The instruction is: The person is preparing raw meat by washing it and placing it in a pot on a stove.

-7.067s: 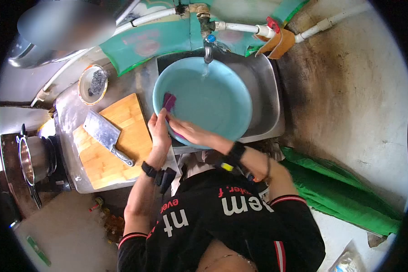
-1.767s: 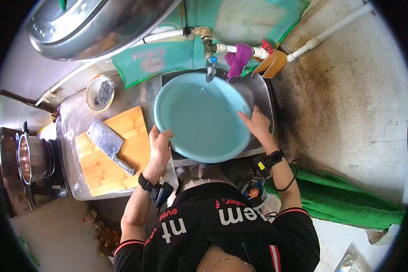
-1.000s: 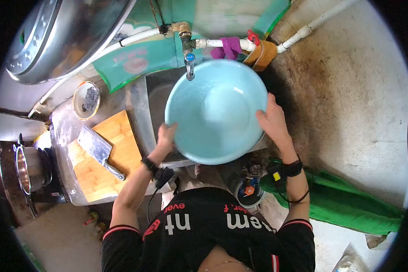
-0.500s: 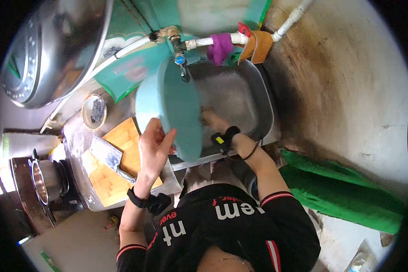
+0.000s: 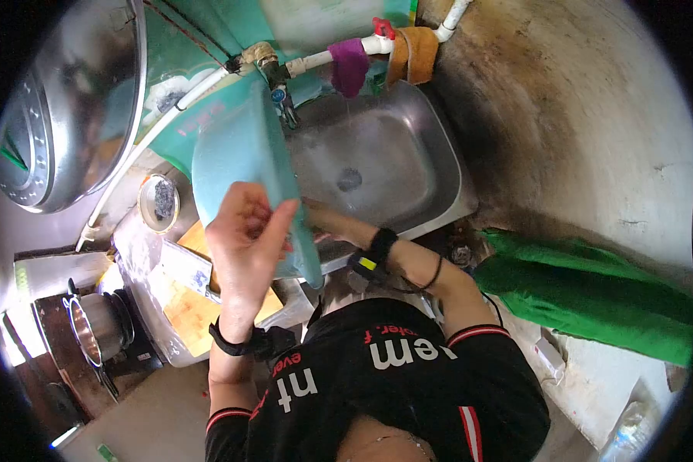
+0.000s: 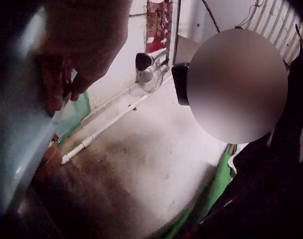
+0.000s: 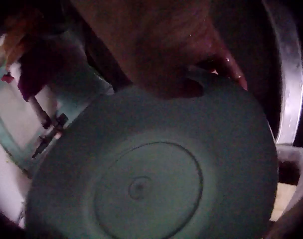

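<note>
A light blue basin (image 5: 235,154) stands tilted on edge over the left side of the metal sink (image 5: 369,146). My left hand (image 5: 246,246) grips its near rim, the thumb on the side facing the sink. In the left wrist view that hand (image 6: 87,45) pinches the rim of the basin (image 6: 22,134). My right hand (image 5: 323,222) is low at the basin's sink-facing side, its fingertips partly hidden in the head view. Seen from the right wrist, the hand (image 7: 166,50) holds the basin's edge, with the ringed round bottom of the basin (image 7: 146,189) facing the camera.
Behind the sink are a tap (image 5: 283,104), a purple cloth (image 5: 349,68) and orange cloths (image 5: 414,55) on a pipe. Left of the basin lie a cleaver (image 5: 186,266) on a cutting board (image 5: 185,308), and a bowl (image 5: 159,203). A pot (image 5: 96,327) stands further left.
The basin has gone from level over the sink to tilted on edge and shifted left, baring the sink. The right hand has moved left from the far rim. Earlier, the purple cloth went onto the pipe.
</note>
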The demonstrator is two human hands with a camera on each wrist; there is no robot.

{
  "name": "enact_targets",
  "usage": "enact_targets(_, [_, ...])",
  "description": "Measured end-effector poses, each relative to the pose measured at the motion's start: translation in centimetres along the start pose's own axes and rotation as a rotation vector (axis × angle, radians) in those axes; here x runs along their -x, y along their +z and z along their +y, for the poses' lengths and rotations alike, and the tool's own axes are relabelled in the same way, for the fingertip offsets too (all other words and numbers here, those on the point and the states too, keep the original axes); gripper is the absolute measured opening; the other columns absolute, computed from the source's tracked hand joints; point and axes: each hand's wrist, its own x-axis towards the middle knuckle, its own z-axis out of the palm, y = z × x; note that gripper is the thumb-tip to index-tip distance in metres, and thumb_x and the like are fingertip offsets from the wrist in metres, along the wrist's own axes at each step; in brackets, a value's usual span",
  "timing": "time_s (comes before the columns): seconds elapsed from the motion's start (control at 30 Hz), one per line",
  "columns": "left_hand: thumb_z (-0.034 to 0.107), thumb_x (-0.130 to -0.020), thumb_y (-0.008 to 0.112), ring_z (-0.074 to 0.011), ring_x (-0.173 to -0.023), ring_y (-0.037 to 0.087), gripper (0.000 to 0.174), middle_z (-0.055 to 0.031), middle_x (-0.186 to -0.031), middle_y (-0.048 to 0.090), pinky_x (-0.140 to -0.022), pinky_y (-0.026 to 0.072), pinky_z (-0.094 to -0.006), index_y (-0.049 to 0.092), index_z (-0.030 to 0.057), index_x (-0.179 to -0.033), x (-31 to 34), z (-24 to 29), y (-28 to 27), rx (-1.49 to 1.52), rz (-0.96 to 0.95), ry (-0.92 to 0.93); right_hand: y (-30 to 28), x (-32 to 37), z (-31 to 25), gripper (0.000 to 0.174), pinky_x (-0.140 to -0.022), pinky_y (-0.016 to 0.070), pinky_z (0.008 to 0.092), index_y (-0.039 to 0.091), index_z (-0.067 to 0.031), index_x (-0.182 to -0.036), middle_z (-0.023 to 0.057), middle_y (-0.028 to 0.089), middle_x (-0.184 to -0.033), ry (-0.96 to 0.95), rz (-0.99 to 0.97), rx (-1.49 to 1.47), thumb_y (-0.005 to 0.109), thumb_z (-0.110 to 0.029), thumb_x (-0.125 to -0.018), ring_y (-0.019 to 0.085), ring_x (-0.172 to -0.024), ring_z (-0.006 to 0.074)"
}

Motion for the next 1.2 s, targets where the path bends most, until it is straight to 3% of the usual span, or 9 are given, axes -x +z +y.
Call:
enact_targets(0.17, [0.011,-0.089,0.062,-0.0119,-0.046,0.057,0.016,-0.0055,-0.066,0.057,-0.04,0.0431,-0.0217,0.048,0.0014,-0.085,0.4,-4.2,-4.3,0.237,0.053,-0.046,-8.8,3.5,3.9,0.062,-0.077,0.0509,0.0376,0.043,0.0005,-0.132,0.0216,0.056,-0.115,-0.088,0.503,0.212,0.062,-0.01,-0.074,0.062,-0.089,0.0259])
enact_targets(0.4, [0.02,-0.093,0.056,-0.0198,-0.047,0.061,0.023,-0.0106,-0.066,0.057,-0.039,0.0485,-0.0267,0.045,0.0007,-0.086,1.5,-20.0,-3.6,0.369,-0.101,-0.387,-11.2,11.3,-3.3,0.053,-0.087,0.0472,0.0437,0.048,0.0019,-0.127,0.0238,0.063,-0.105,-0.364,1.215,1.122,0.06,-0.014,-0.078,0.061,-0.097,0.0381])
enact_targets(0.53, [0.024,-0.092,0.057,-0.0231,-0.047,0.061,0.028,-0.0121,-0.067,0.057,-0.039,0.0501,-0.0304,0.046,-0.0017,-0.087,1.0,-24.6,-1.8,0.35,-0.214,-0.593,-12.6,10.8,-5.6,0.048,-0.085,0.0472,0.0486,0.05,-0.0004,-0.124,0.024,0.062,-0.104,-0.228,1.225,1.23,0.059,-0.015,-0.079,0.059,-0.097,0.0402])
enact_targets(0.77, [0.026,-0.091,0.057,-0.0236,-0.047,0.059,0.028,-0.011,-0.062,0.057,-0.042,0.0526,-0.0373,0.051,0.0014,-0.079,0.2,-30.8,-2.5,0.349,-0.3,-0.584,-9.1,12.0,-6.8,0.035,-0.074,0.0485,0.0478,0.061,-0.003,-0.102,0.0223,0.064,-0.089,-0.063,0.86,1.326,0.061,-0.027,-0.077,0.061,-0.084,0.0386])
enact_targets(0.9, [0.028,-0.086,0.063,-0.0229,-0.044,0.055,0.026,-0.0105,-0.052,0.053,-0.04,0.0514,-0.0407,0.051,0.0077,-0.074,-0.2,-31.3,-5.9,0.152,-0.279,-0.624,-0.3,16.4,-11.8,0.044,-0.081,0.0485,0.0407,0.058,0.0006,-0.114,0.0232,0.063,-0.105,-0.897,0.577,1.206,0.064,-0.028,-0.081,0.062,-0.095,0.033])
enact_targets(1.0, [0.027,-0.09,0.058,-0.0193,-0.047,0.052,0.024,-0.0121,-0.072,0.06,-0.04,0.0448,-0.0345,0.049,0.0061,-0.097,-1.4,-30.6,-7.2,0.061,-0.599,-0.541,5.2,22.9,-12.7,0.039,-0.086,0.0474,0.0391,0.055,-0.0033,-0.119,0.0148,0.063,-0.108,-0.853,0.124,0.733,0.06,-0.024,-0.086,0.06,-0.099,0.0272])
enact_targets(1.03, [0.029,-0.091,0.056,-0.0137,-0.052,0.049,0.028,-0.011,-0.089,0.065,-0.041,0.0386,-0.0288,0.05,0.0073,-0.107,-3.0,-32.3,-7.2,0.024,-0.815,-0.474,4.9,23.2,-10.0,0.036,-0.084,0.047,0.0413,0.057,-0.0048,-0.114,0.0139,0.063,-0.102,-0.839,0.265,1.04,0.06,-0.024,-0.084,0.06,-0.094,0.028])
enact_targets(1.13, [0.026,-0.088,0.062,-0.0262,-0.046,0.058,0.026,-0.0155,-0.059,0.058,-0.041,0.0522,-0.0409,0.048,0.0038,-0.087,-1.7,-29.5,-0.2,-0.089,-0.933,-0.286,1.9,24.1,0.8,0.026,-0.075,0.0456,0.0464,0.064,-0.0088,-0.097,0.0133,0.063,-0.082,-0.713,0.703,1.698,0.062,-0.022,-0.075,0.06,-0.082,0.0287])
enact_targets(1.2, [0.026,-0.085,0.068,-0.0302,-0.048,0.061,0.03,-0.0165,-0.065,0.06,-0.044,0.0537,-0.0427,0.052,0.0049,-0.098,4.5,-26.4,5.0,-0.08,-0.974,-0.065,1.5,26.7,5.5,0.021,-0.071,0.0449,0.047,0.067,-0.0097,-0.089,0.0145,0.062,-0.074,-0.668,0.85,1.809,0.064,-0.02,-0.071,0.06,-0.079,0.028])
